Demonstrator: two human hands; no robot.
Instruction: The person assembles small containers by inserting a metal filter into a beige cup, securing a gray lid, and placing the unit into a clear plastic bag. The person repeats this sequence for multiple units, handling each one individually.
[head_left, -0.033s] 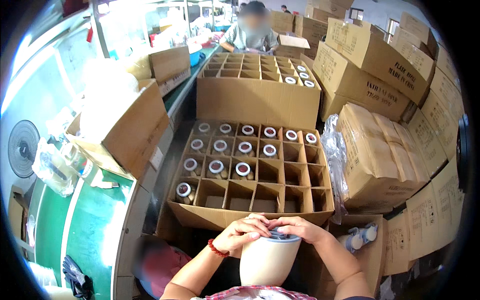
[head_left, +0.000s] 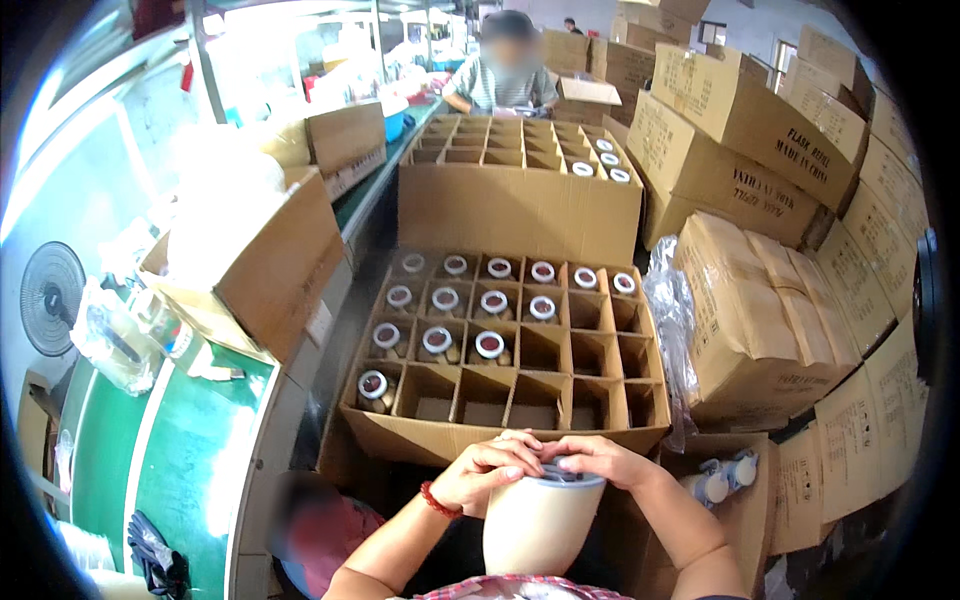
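A cream, tapered pot-like container (head_left: pixel 540 530) with a grey-blue rim stands upright close against my body. My left hand (head_left: pixel 485 474), with a red bead bracelet at the wrist, curls over the left side of its top. My right hand (head_left: pixel 608 463) closes over the right side, so the fingers of both nearly meet. Between them a grey part (head_left: pixel 560 474) shows in the mouth; my fingers press on it and hide most of its shape. Just beyond lies a divided carton (head_left: pixel 480 436) holding several bottles with white-rimmed, dark red tops (head_left: pixel 490 345).
Behind stands a second divided carton (head_left: pixel 520 212), and a person (head_left: pixel 505 80) beyond it. Stacked cartons (head_left: pixel 760 150) and a wrapped bundle (head_left: pixel 760 320) line the right. An open box (head_left: pixel 735 515) with blue-white items sits near my right arm. A green workbench (head_left: pixel 190 450) runs along the left.
The view has shifted very slightly, so the scene sits a little lower and to the right. Both hands keep the same hold on the container.
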